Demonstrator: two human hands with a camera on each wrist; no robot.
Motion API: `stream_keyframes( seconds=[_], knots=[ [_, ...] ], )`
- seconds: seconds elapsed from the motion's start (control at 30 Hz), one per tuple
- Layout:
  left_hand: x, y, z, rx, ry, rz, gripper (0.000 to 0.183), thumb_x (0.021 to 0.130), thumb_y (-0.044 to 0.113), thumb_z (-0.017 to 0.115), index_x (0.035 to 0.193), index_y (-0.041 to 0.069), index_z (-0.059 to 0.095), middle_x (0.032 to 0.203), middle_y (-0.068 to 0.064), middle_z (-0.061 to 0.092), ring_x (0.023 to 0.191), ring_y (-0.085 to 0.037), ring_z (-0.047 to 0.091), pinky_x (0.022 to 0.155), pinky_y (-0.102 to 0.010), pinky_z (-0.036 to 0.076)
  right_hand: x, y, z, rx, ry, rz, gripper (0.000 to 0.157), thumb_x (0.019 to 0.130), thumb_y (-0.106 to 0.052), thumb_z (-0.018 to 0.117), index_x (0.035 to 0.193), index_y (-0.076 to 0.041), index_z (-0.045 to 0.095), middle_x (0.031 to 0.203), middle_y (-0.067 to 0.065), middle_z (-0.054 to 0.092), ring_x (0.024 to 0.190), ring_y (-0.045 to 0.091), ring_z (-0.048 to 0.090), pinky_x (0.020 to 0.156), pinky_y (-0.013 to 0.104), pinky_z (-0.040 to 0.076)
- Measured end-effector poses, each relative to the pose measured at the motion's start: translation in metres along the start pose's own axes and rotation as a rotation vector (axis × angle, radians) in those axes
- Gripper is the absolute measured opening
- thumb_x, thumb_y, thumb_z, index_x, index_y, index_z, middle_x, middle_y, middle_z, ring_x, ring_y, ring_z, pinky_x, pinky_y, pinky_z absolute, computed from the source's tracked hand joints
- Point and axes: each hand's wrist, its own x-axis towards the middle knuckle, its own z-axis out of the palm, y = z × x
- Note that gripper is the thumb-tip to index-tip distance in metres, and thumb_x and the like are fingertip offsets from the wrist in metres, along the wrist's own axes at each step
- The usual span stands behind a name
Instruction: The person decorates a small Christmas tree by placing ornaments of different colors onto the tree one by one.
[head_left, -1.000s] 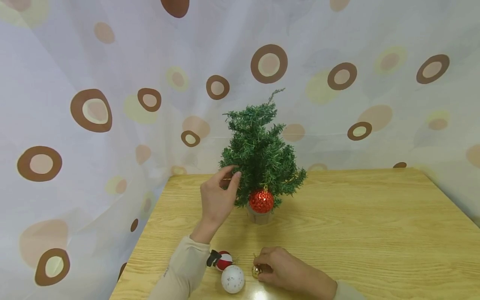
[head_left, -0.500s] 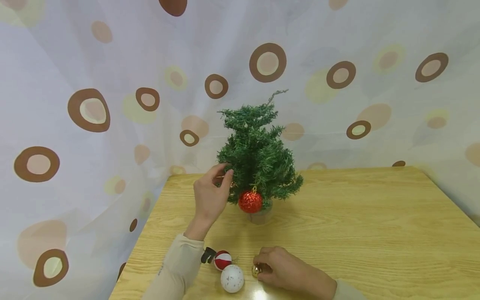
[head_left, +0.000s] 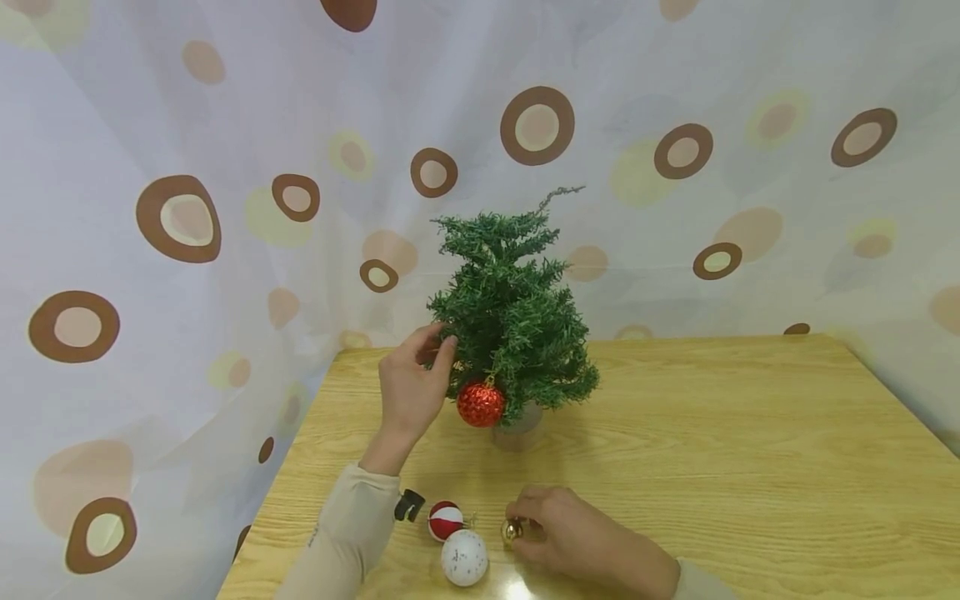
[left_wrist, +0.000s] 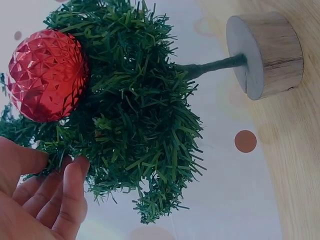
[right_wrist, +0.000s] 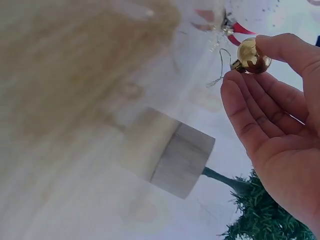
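Note:
A small artificial Christmas tree (head_left: 517, 325) stands on a round wooden base (left_wrist: 280, 55). My left hand (head_left: 411, 387) is at its left side, thumb and fingertips curled at a branch among the needles. Just right of that hand hangs a shiny red faceted bauble (head_left: 481, 404), large in the left wrist view. Low in the head view, my right hand (head_left: 566, 533) pinches a small gold bauble (right_wrist: 254, 56) between thumb and fingers, close to the tabletop. A thin hanging loop (right_wrist: 223, 65) sticks out from the bauble's cap.
Left of my right hand, a white speckled ball (head_left: 464, 557) lies against a red-and-white ball (head_left: 446, 521). A small black object (head_left: 408, 505) lies beside my left sleeve. A patterned curtain (head_left: 630, 100) hangs behind the wooden table (head_left: 735, 467).
My left hand has shifted left, and the tree has turned with it, carrying the red bauble leftward. My right hand has stayed near the same spot with the gold bauble.

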Motion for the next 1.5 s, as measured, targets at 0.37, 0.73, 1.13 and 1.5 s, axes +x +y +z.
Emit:
stream_keyframes(
  seconds=[0.37, 0.73, 1.13, 1.5],
  knots=[
    [-0.001, 0.003, 0.004, 0.040, 0.034, -0.024, 0.026, 0.100, 0.011, 0.072, 0.122, -0.001, 0.076, 0.095, -0.019, 0.080, 0.080, -0.035, 0.079, 0.072, -0.052, 0.064, -0.003, -0.001, -0.028, -0.058, 0.098, -0.083, 0.017, 0.093, -0.016, 0.081, 0.109, -0.012, 0.077, 0.097, -0.006, 0.072, 0.081, -0.002, 0.062, 0.070, 0.015, 0.056],
    [-0.001, 0.003, 0.003, 0.057, 0.034, -0.043, 0.027, 0.100, 0.011, 0.072, 0.124, -0.001, 0.075, 0.096, -0.019, 0.080, 0.080, -0.036, 0.079, 0.076, -0.054, 0.063, -0.002, -0.004, -0.049, -0.126, 0.220, -0.179, 0.025, 0.090, -0.012, 0.082, 0.113, -0.006, 0.075, 0.098, 0.000, 0.074, 0.081, 0.003, 0.065, 0.070, 0.014, 0.057],
    [0.009, -0.006, -0.004, 0.128, 0.043, -0.036, 0.026, 0.100, 0.011, 0.071, 0.123, -0.002, 0.076, 0.091, -0.020, 0.079, 0.083, -0.037, 0.078, 0.079, -0.056, 0.061, 0.000, -0.012, -0.066, -0.135, 0.331, -0.269, 0.029, 0.087, -0.009, 0.085, 0.114, -0.007, 0.076, 0.098, -0.001, 0.073, 0.079, 0.002, 0.063, 0.069, 0.012, 0.055],
    [0.022, -0.009, -0.014, 0.184, 0.000, -0.074, 0.028, 0.101, 0.016, 0.071, 0.125, 0.002, 0.077, 0.102, -0.021, 0.080, 0.090, -0.038, 0.079, 0.084, -0.060, 0.060, -0.001, -0.017, -0.076, -0.121, 0.403, -0.334, 0.032, 0.086, -0.005, 0.085, 0.116, -0.006, 0.075, 0.103, 0.001, 0.074, 0.081, 0.001, 0.063, 0.071, 0.010, 0.054]
  ],
)
